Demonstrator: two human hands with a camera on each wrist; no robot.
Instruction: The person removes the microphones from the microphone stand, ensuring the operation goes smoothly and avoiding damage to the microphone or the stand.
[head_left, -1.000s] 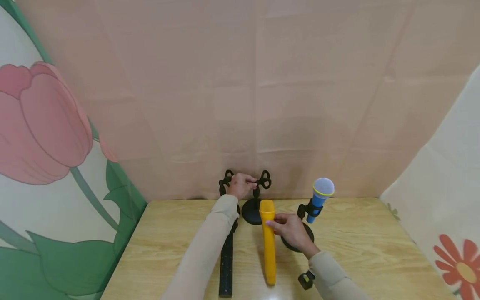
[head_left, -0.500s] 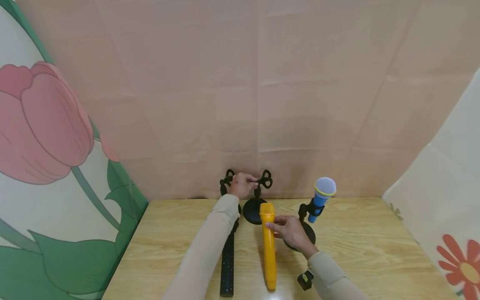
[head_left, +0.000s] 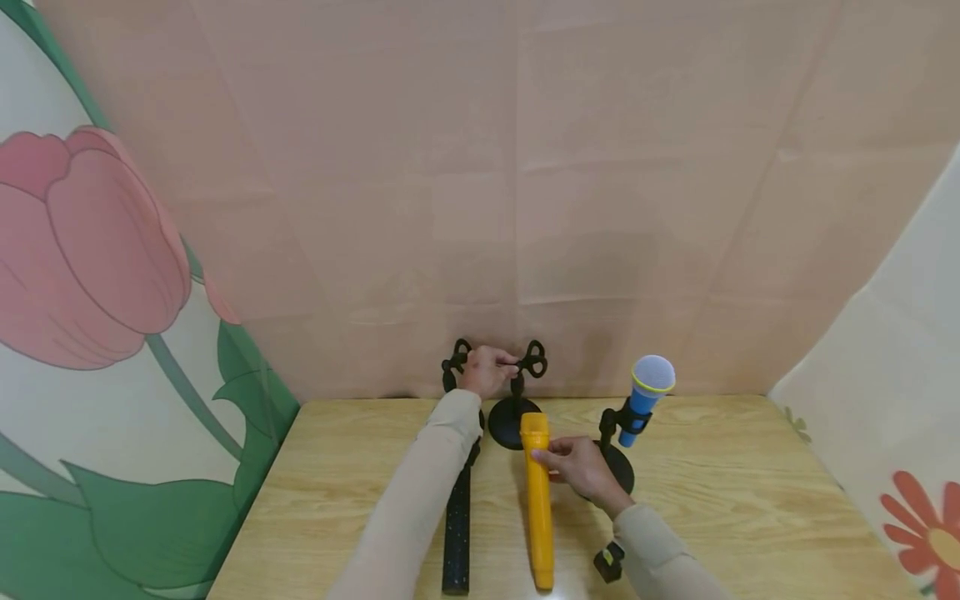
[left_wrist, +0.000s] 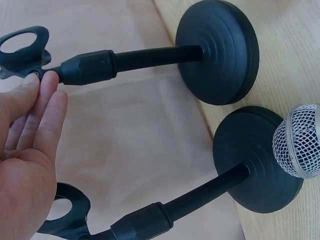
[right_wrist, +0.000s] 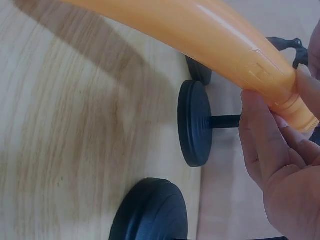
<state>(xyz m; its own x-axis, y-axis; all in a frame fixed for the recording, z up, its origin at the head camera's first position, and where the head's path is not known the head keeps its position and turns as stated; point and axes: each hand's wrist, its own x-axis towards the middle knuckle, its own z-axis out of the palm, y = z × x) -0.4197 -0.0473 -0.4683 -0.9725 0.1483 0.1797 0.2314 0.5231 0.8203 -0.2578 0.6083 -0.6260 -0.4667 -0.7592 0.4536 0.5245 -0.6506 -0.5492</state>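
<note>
In the head view my left hand [head_left: 486, 373] pinches the joint just below the clip [head_left: 534, 360] of the middle black microphone stand [head_left: 508, 423]. The left wrist view shows thumb and fingertips at that joint, and the clip [left_wrist: 25, 52] holds no microphone. My right hand [head_left: 588, 471] pinches a yellow microphone [head_left: 538, 508] near its head, thumb on one side and fingers on the other. Its handle points toward me, in front of the middle stand. In the right wrist view the microphone [right_wrist: 215, 42] slants above the wooden table.
A second stand [left_wrist: 255, 160] with an unfilled clip is at left, partly behind my left arm. Near it lies a black microphone [head_left: 456, 533] with a silver mesh head [left_wrist: 297, 142]. At right, a blue microphone [head_left: 639, 404] sits in its stand. A small black object [head_left: 609, 562] lies by my right sleeve.
The right hand and the yellow microphone have shifted slightly toward me. My left hand keeps its pinch on the middle stand's joint.
</note>
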